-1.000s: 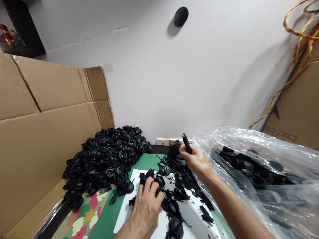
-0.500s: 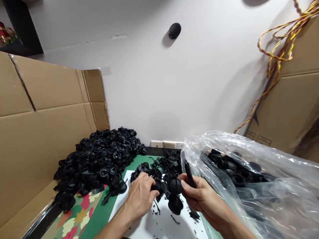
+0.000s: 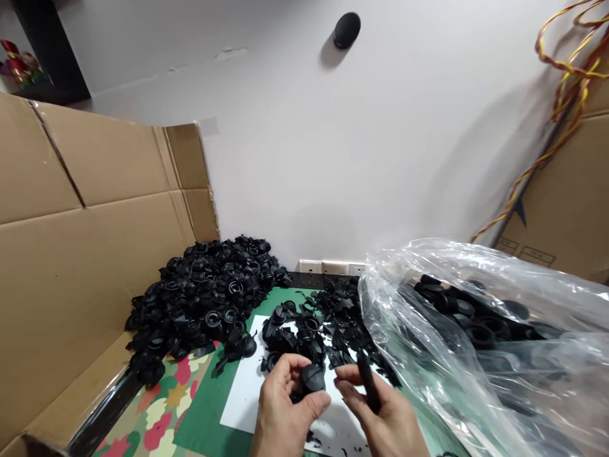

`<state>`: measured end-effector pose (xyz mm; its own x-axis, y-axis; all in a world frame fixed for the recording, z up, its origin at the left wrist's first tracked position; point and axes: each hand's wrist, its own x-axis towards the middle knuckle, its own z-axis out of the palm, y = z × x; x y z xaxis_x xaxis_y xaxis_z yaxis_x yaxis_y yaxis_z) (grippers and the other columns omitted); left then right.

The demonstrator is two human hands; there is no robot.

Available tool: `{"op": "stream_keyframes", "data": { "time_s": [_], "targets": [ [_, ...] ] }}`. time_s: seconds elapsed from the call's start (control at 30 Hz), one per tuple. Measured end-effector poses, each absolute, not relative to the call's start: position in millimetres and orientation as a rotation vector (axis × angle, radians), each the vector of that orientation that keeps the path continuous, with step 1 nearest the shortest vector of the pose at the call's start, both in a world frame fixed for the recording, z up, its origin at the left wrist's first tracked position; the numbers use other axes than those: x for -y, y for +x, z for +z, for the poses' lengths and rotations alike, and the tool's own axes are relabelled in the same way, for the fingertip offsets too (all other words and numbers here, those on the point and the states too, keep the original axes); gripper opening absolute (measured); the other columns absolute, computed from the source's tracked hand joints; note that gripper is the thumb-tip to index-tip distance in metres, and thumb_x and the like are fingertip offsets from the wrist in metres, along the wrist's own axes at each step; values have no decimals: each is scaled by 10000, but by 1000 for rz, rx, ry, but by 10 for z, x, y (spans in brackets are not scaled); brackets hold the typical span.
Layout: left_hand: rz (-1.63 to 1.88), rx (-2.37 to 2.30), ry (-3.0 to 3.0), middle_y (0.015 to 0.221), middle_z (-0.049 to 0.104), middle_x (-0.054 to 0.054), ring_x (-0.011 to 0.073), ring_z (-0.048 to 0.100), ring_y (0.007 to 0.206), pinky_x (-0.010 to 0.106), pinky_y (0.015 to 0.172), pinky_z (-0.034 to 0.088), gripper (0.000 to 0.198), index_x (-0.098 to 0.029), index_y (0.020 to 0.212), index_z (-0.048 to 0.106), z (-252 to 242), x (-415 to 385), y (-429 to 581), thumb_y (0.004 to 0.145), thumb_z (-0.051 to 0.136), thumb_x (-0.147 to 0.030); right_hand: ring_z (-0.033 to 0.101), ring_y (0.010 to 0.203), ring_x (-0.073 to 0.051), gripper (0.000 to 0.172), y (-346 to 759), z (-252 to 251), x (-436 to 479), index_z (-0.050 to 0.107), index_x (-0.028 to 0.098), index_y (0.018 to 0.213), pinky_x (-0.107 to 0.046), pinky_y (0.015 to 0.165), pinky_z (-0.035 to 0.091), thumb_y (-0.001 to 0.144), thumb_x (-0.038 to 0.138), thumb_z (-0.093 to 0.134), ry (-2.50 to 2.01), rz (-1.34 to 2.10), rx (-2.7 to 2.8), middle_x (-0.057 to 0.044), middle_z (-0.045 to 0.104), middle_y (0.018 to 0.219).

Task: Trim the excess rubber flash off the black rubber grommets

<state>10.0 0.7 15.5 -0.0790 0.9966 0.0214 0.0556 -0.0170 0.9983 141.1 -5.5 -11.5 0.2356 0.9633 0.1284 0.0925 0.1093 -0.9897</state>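
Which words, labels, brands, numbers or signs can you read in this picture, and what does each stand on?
No text can be read.
Right-hand cardboard box: small printed marks, too small and blurred to read.
Wall sockets: any lettering is too small to tell.
Black piece in the left hand: no lettering visible.

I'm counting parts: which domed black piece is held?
The piece in the left hand; others lie in the pile, on the sheets or in the clear bag.
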Motion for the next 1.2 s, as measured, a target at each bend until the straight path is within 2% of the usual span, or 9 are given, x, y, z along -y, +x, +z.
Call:
{"op": "stream_keyframes", "data": {
  "time_s": [0.13, 0.27, 0.43, 0.57, 0.67, 0.8, 0.97, 1.1, 1.2],
  "targets": [
    [1017, -1289, 1293, 711, 675, -4, 183, 589, 688, 251, 601, 435, 306, -179, 834, 685, 178, 0, 29, 563, 640, -43, 596, 695, -208, 148, 1498, 39, 49, 671, 234, 767, -285, 627, 465, 819, 300, 550, -1044, 656, 1451, -52, 639, 771],
    [990, -1312, 1408, 768, 692, 9, 206, 598, 740, 268, 662, 452, 354, -194, 856, 704, 164, 42, 51, 557, 616, -27, 558, 615, -154, 196, 1488, 17, -4, 556, 214, 654, -234, 547, 427, 839, 176, 502, -955, 558, 1690, -20, 562, 699],
    [1023, -1284, 1440, 726, 656, 6, 200, 568, 708, 247, 609, 440, 281, -191, 791, 715, 59, 68, 51, 535, 687, -78, 506, 537, -140, 154, 1407, -287, 5, 472, 223, 700, -231, 493, 391, 803, 133, 403, -1027, 398, 1753, 3, 506, 668],
    [1053, -1232, 1274, 651, 641, -5, 177, 548, 630, 243, 566, 419, 270, -172, 810, 713, -30, 10, -12, 544, 755, -199, 568, 574, -144, 190, 1366, -358, 5, 491, 234, 786, -227, 525, 428, 810, 114, 347, -998, 369, 1730, -14, 569, 721],
    [1094, -1248, 1259, 640, 650, -9, 175, 556, 640, 244, 590, 424, 262, -172, 780, 725, -31, -34, -43, 522, 747, -132, 588, 604, -151, 197, 1374, -307, -15, 498, 237, 788, -228, 536, 431, 819, 103, 357, -995, 367, 1751, -15, 586, 717],
    [1057, -1266, 1243, 647, 672, -10, 181, 571, 638, 248, 591, 434, 334, -182, 764, 736, -20, -39, -42, 468, 702, -30, 520, 466, -134, 159, 1356, -369, -33, 437, 235, 693, -229, 442, 329, 737, 83, 422, -1159, 236, 1889, 22, 533, 598],
    [985, -1199, 1264, 639, 683, 12, 200, 589, 665, 255, 600, 436, 255, -164, 780, 756, -58, -13, -74, 539, 701, -98, 422, 340, -113, 226, 1294, -506, -35, 371, 246, 644, -270, 393, 160, 546, 76, 482, -1278, -93, 2002, 45, 501, 556],
    [952, -1198, 1316, 763, 712, 37, 218, 604, 734, 274, 657, 449, 327, -172, 894, 746, -87, -9, -138, 567, 744, -176, 489, 380, -132, 260, 1398, -392, -4, 366, 250, 703, -273, 398, 180, 587, 46, 478, -1247, -142, 2147, 34, 541, 599],
    [894, -1202, 1349, 751, 701, 37, 207, 598, 726, 269, 655, 442, 303, -161, 895, 733, -46, -11, -156, 596, 743, -206, 557, 441, -149, 255, 1493, -270, 27, 390, 237, 760, -264, 399, 227, 629, 37, 478, -1177, -170, 2332, -14, 604, 674]
  ]
}}
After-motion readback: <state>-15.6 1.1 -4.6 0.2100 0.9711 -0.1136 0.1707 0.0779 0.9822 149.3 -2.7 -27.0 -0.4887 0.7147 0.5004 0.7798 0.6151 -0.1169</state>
